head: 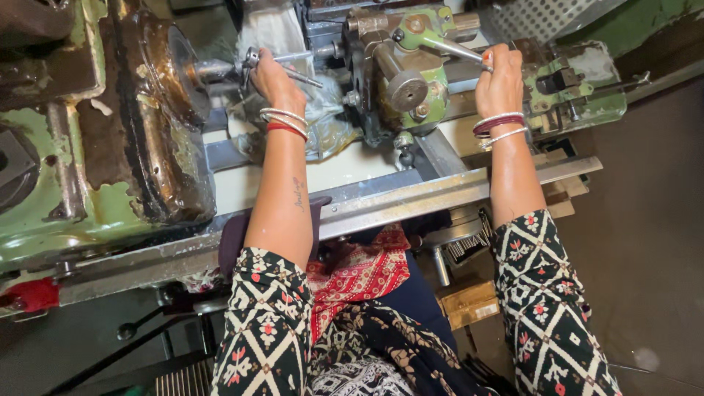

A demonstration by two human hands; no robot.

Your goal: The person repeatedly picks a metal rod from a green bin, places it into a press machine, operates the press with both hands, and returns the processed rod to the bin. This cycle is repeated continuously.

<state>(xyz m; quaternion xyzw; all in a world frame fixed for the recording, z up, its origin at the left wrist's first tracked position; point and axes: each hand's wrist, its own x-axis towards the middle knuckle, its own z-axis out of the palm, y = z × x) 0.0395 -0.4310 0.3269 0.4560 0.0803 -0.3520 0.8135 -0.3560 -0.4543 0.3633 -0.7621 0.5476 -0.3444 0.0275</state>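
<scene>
Here, left hand (273, 77) grips a metal rod (282, 64) — right hand (499, 82) a lever (455, 48).

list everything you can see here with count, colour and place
worn metal lathe: one, green and rusty brown, across the top and left
slim metal rod: one, silver, at the chuck by the left hand
metal lever handle: one, silver, on the green carriage, upper right
small cardboard box: one, tan, on the floor below the bed
left hand: one, bangles on the wrist, on the rod
right hand: one, bangles on the wrist, gripping the lever
</scene>
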